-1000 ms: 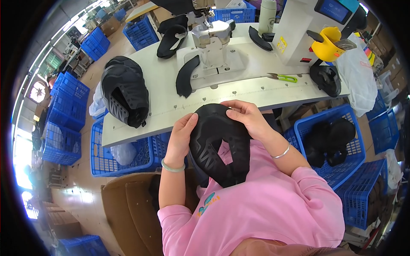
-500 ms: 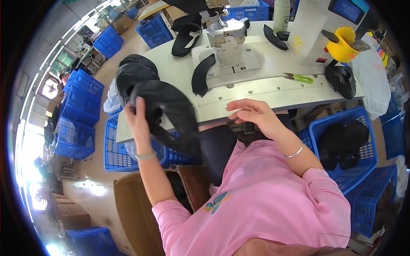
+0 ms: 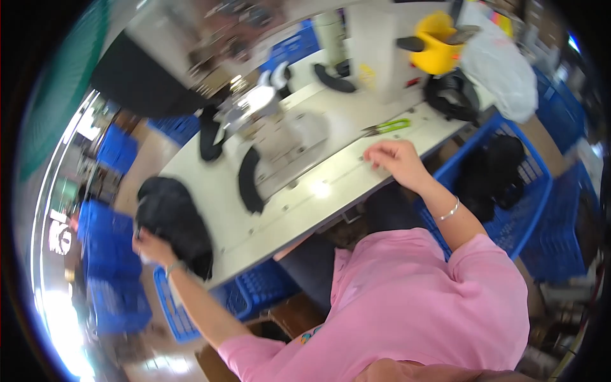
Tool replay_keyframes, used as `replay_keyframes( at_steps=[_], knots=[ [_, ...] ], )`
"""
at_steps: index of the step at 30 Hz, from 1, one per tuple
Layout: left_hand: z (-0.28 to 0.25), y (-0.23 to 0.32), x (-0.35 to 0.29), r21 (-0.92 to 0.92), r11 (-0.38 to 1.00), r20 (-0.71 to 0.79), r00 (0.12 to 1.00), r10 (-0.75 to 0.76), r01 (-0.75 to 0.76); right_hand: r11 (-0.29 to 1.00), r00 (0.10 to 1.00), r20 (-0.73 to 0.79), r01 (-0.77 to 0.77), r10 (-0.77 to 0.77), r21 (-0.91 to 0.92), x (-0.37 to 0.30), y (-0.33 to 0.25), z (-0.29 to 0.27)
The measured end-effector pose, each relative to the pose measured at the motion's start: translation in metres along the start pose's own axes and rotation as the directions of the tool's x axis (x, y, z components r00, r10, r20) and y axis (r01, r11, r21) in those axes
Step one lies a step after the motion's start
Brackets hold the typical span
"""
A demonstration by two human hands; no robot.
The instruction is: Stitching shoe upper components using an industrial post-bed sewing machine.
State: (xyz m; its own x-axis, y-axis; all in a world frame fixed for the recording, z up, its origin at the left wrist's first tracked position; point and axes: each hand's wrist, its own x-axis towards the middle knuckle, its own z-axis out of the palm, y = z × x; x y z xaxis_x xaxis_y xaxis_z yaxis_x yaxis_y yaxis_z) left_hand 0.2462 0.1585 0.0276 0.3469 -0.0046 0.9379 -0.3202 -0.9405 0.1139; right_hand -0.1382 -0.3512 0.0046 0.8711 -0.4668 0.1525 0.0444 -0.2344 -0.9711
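At the table's left end, my left hand [image 3: 153,247] is closed at the outer edge of a black padded piece [image 3: 175,219], which lies in a dark heap; blur hides how many pieces there are. My right hand [image 3: 396,160] hovers over the front edge of the table at the right, its fingers loosely bent and holding nothing. Just beyond it lie green-handled thread snips [image 3: 387,128]. A curved black strip [image 3: 249,181] rests beside the sewing machine [image 3: 261,118]. Another curved black strip [image 3: 333,78] lies farther back.
The white table [image 3: 219,239] curves in front of me. At the right stand a blue basket [image 3: 538,191] with black pieces, a black ring-shaped piece [image 3: 450,95] and a yellow holder [image 3: 436,43]. A blue crate [image 3: 172,305] sits under the left end; stacked crates [image 3: 111,254] stand beyond.
My left hand has moved left, and the black piece it held up now lies in the heap. My right hand has moved right, fingers more bent. The whole view has turned.
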Motion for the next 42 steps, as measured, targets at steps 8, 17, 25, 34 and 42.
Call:
replay_keyframes(
  at_steps=[8,17,25,34,42],
  knots=[
    [-0.017,0.047,-0.004,-0.302,0.942,0.155,0.982,-0.104,0.147,0.404,0.544,-0.544,-0.364,-0.639,-0.839,0.013,0.008,-0.193],
    [-0.099,0.167,0.023,-0.129,0.963,-0.011,0.971,0.239,-0.238,0.113,0.763,-0.606,-0.597,-0.226,-0.794,0.033,0.002,-0.230],
    [-0.080,0.267,-0.001,-0.634,0.747,0.313,0.816,0.486,-0.202,0.436,0.708,-0.600,-0.437,-0.372,-0.787,0.004,0.014,-0.272],
    [-0.012,0.294,-0.043,-0.639,0.769,0.640,0.574,0.511,0.027,0.957,0.309,-0.939,0.285,-0.149,-0.058,-0.060,0.081,-0.320],
    [-0.006,0.298,-0.038,-0.668,0.681,0.700,0.565,0.437,0.300,0.723,0.230,-0.701,0.397,-0.675,-0.565,-0.025,0.003,-0.171]
  ],
)
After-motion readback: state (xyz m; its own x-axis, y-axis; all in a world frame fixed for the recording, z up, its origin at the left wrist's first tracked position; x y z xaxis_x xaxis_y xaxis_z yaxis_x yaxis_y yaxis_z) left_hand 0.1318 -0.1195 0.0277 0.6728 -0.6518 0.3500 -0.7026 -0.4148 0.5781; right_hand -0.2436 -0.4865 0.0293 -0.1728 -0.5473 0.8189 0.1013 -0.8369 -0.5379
